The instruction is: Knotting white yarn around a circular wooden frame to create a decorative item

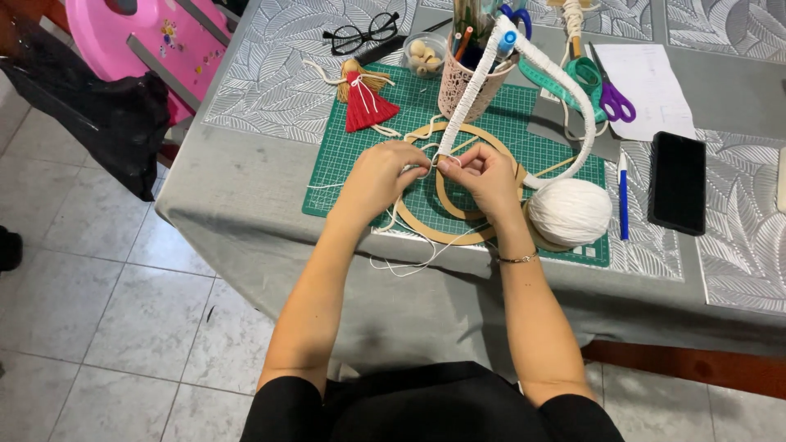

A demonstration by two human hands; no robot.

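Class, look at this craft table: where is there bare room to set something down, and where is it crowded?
Free: the grey cloth left of the green cutting mat, and the strip between the black phone and the near edge. Crowded: the mat's middle, with both hands, wooden rings and yarn ball.

light: bright, even, diffuse | shadows: soft, faint | glare: none | focus: sharp | edges: slight wide-angle bend

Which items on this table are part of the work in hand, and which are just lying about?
In use: left hand, right hand, white cord-wrapped hoop, wooden rings, white yarn ball.
Lying about: black phone, purple-handled scissors, black glasses, red tassel doll.
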